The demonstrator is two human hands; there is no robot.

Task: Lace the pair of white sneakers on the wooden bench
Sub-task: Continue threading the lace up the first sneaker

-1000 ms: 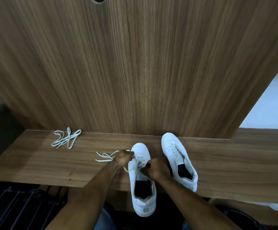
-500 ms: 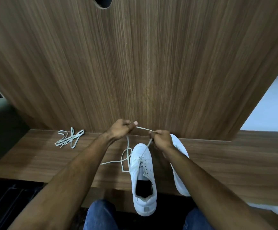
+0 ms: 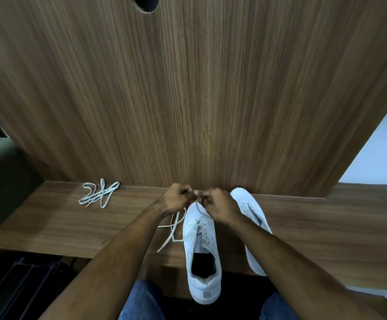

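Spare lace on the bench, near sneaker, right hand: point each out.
spare lace (image 3: pixel 100 193), head view, middle of the loose tangle.
near sneaker (image 3: pixel 201 236), head view, upper beside the eyelets.
right hand (image 3: pixel 220 205), head view, back of the hand.

No lettering, brand name, number or sign can be read anywhere in the frame. A small grey tab (image 3: pixel 206 294) on the heel of the nearer white sneaker (image 3: pixel 201 250), at lower centre, is too blurred to show any mark.
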